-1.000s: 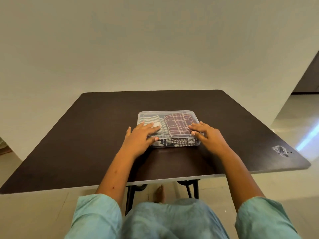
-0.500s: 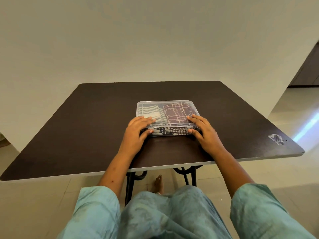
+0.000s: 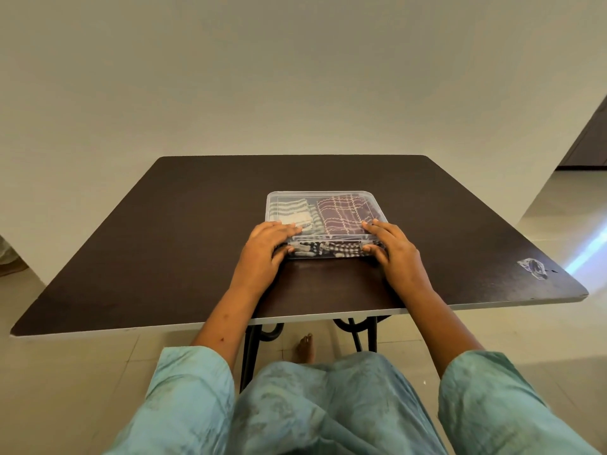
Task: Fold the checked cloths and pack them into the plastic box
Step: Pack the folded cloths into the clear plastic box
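A clear plastic box with its lid on sits in the middle of the dark table. Through the lid I see a folded green-and-white checked cloth on the left and a folded maroon checked cloth on the right. A dark checked cloth shows through the front wall. My left hand holds the near left corner, fingers on the lid and thumb against the front wall. My right hand holds the near right corner the same way.
A torn sticker mark is near the table's right edge. A plain wall stands behind the table. Black metal table legs and a bare foot show below the front edge, above my knees.
Both hands slid back from lying flat on the lid to the box's near corners, with thumbs now on the front wall. The camera view shifted a little.
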A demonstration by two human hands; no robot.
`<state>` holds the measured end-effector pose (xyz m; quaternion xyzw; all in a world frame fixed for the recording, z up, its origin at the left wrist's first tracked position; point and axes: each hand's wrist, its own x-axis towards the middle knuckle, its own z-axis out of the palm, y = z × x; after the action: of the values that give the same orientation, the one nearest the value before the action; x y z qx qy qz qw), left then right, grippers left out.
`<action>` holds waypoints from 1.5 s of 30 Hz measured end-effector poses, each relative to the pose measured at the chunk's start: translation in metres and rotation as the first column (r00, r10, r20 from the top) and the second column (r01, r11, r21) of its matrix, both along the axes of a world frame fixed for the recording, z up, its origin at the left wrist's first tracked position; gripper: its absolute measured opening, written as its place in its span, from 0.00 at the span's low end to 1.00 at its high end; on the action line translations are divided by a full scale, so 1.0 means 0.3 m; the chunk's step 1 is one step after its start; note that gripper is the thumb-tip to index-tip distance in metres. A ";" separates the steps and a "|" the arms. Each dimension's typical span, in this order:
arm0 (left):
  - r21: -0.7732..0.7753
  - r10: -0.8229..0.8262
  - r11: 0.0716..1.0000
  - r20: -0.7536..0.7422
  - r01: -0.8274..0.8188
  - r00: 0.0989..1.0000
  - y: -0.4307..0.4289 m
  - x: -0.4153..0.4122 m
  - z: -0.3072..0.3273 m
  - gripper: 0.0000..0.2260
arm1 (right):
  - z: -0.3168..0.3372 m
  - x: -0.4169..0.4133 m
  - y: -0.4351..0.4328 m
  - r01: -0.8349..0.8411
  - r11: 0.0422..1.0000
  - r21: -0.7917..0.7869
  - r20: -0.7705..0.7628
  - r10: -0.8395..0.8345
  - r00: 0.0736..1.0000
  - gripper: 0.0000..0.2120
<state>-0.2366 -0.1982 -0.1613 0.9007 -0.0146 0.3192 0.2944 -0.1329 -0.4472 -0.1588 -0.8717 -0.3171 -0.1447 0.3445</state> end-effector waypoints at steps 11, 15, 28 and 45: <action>0.050 0.025 0.998 0.000 -0.025 1.000 -0.008 0.002 -0.004 0.18 | -0.009 0.012 0.003 0.008 1.000 -0.014 0.057 -0.007 0.998 0.21; -0.019 0.100 0.995 -0.036 -0.100 0.994 -0.007 0.006 -0.014 0.17 | -0.016 0.026 0.004 -0.004 1.000 -0.002 0.034 0.005 0.999 0.22; -0.244 0.106 0.957 -0.203 -0.155 0.974 -0.013 0.126 -0.011 0.23 | -0.023 0.108 0.022 0.099 0.995 0.028 -0.079 -0.097 0.992 0.21; -0.235 -0.103 0.972 -0.493 -0.018 0.864 -0.314 0.929 0.051 0.26 | -0.009 0.612 0.110 0.593 0.801 -0.085 0.303 -0.546 0.781 0.15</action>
<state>0.0421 -0.2924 -0.1460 0.9114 0.0798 0.0666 0.3981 0.0508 -0.4142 -0.1615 -0.9261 -0.0925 -0.3284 0.1610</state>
